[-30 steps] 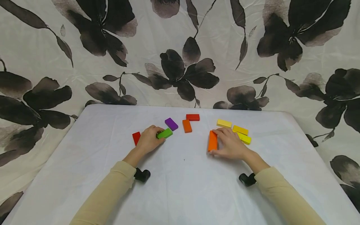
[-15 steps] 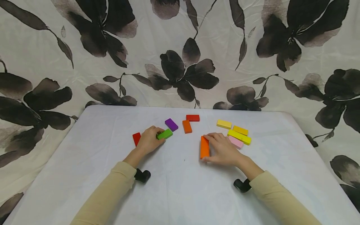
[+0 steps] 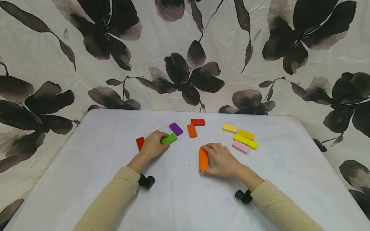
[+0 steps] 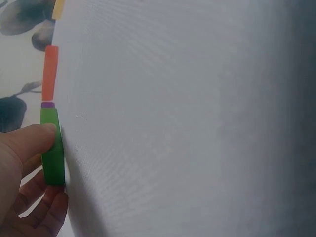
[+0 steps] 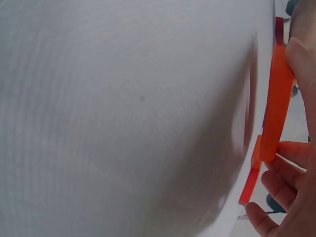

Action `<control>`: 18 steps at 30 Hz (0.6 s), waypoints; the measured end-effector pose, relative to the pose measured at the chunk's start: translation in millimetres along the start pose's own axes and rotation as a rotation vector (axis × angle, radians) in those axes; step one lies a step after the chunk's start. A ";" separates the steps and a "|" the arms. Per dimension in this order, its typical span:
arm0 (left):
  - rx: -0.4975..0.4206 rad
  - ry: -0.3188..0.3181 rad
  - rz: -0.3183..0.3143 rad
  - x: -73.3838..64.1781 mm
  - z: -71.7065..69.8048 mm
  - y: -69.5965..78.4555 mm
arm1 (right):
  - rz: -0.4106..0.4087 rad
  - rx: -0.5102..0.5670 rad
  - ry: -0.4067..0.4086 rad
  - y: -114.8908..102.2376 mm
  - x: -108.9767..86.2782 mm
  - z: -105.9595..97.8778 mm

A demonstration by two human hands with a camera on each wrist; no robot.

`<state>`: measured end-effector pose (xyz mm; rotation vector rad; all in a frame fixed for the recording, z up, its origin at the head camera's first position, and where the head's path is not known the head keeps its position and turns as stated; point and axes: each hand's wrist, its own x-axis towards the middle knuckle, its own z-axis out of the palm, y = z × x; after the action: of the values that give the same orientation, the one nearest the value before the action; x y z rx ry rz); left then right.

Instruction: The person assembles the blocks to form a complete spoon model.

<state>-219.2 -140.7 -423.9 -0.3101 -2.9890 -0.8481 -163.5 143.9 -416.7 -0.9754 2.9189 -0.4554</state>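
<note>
Bright orange oblong block [image 3: 203, 159], apparently painted wood, is sitting end to end in the grip of a person's right hand [image 3: 224, 160], thumb and fingers clamping its near and far ends over the middle of a white cloth-covered table [image 3: 173, 199]. Whether its underside is touching the cloth, the views are not showing. The left hand [image 3: 154, 144] is pinching a green rectangular block [image 3: 169, 138] of similar make just beside a purple rectangular block [image 3: 176, 129]. A pink rectangular block [image 3: 241, 147] is lying to the right, well apart from the orange one. The orange piece is looking stiff, light and hardly fragile; its smooth faces could be inviting a slip, so the squared ends or mid-length long sides are probably offering the surest hold.
</note>
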 end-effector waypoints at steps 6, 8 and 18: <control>-0.003 0.006 0.004 0.1 0.6 -0.5 | -0.007 -0.001 -0.006 -2.9 0.5 3.2; 0.001 0.006 0.006 0.5 1.0 -0.9 | -0.007 0.001 -0.009 -3.5 0.5 4.1; 0.008 0.012 0.011 1.3 2.1 -3.2 | -0.026 0.001 -0.016 -5.3 -1.8 7.8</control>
<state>-221.0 -142.0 -427.2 -0.3191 -2.9761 -0.8340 -158.0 138.8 -422.8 -1.0126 2.8956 -0.4478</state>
